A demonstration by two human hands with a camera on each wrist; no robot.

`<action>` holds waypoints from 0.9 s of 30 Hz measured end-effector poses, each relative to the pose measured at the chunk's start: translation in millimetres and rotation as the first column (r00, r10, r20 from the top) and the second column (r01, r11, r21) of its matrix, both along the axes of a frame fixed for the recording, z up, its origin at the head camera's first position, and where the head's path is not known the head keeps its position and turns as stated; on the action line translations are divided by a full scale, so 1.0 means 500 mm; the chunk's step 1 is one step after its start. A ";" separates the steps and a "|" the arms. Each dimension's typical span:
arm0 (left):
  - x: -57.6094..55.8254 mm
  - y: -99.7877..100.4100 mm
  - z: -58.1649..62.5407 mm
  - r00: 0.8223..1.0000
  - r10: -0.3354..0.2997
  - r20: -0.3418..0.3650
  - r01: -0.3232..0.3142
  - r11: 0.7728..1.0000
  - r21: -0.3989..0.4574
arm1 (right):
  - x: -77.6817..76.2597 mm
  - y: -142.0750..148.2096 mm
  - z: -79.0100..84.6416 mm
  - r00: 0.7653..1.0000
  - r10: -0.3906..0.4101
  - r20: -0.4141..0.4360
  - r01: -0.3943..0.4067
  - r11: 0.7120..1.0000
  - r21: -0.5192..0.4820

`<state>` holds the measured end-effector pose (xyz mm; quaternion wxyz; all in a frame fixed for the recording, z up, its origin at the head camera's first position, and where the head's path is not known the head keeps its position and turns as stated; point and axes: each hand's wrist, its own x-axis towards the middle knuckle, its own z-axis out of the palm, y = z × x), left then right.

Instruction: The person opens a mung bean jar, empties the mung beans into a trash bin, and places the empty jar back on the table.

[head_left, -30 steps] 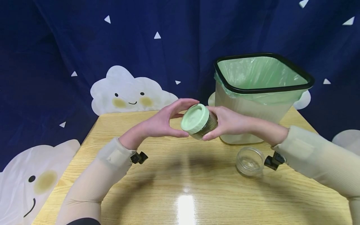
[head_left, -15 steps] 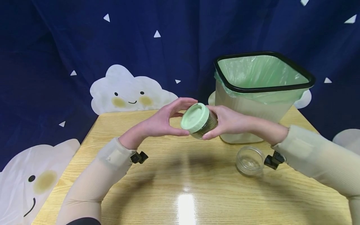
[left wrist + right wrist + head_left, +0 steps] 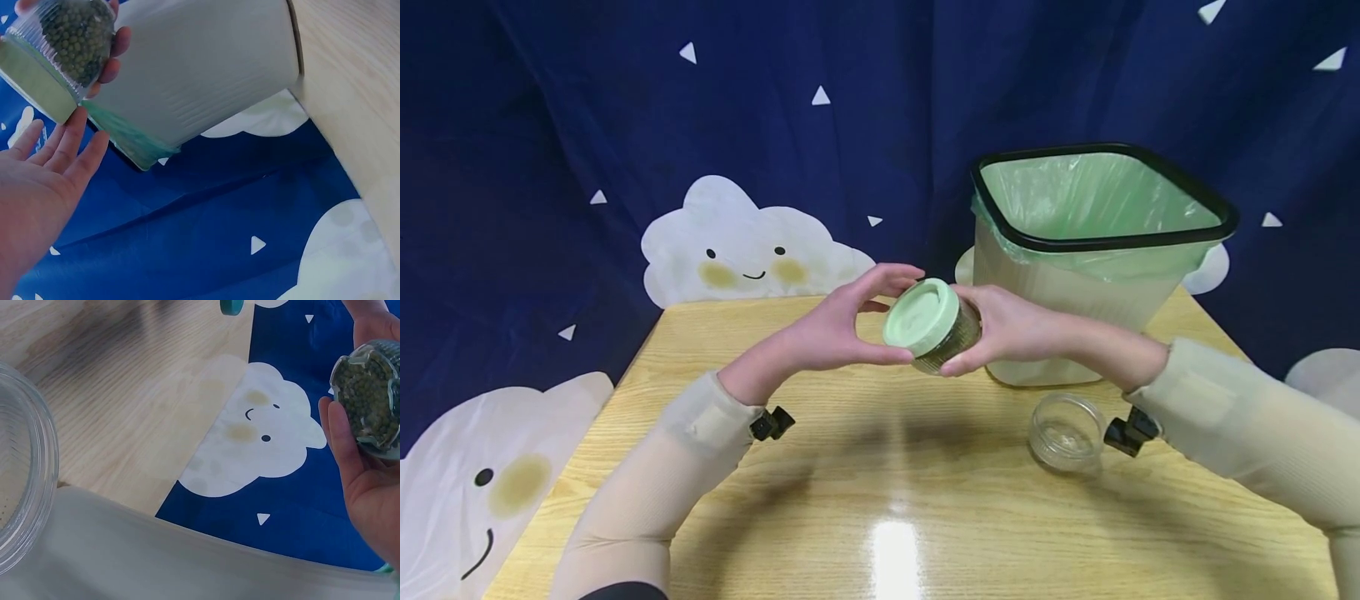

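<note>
A clear ribbed jar (image 3: 958, 340) with a pale green lid (image 3: 921, 317) is held tilted above the table, its lid facing left and toward me. Small round green beans, likely mung beans, show through its wall in the left wrist view (image 3: 75, 44). My right hand (image 3: 1018, 327) grips the jar's body from the right, fingers wrapped behind it. From the left, my left hand (image 3: 827, 332) spans the lid, thumb at its lower edge and fingers at its upper edge. In the left wrist view, fingertips (image 3: 76, 119) touch the lid's rim.
A white bin (image 3: 1067, 292) with a black rim and green liner stands at the back right of the wooden table (image 3: 820, 517). In front of it sits an open clear round container (image 3: 1066, 433), near my right wrist. Behind hangs a dark blue curtain (image 3: 880, 150).
My left thumb has slid slightly right along the lid's lower edge, and the left fingers have shifted a little at the top. My right hand and the jar stay nearly still.
</note>
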<state>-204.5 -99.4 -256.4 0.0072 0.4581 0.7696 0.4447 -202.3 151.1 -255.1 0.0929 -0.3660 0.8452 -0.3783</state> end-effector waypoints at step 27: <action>-0.004 -0.006 0.005 0.998 -0.065 0.027 0.063 0.997 0.050 | -0.002 0.000 -0.003 1.000 0.005 -0.008 -0.005 1.000 0.011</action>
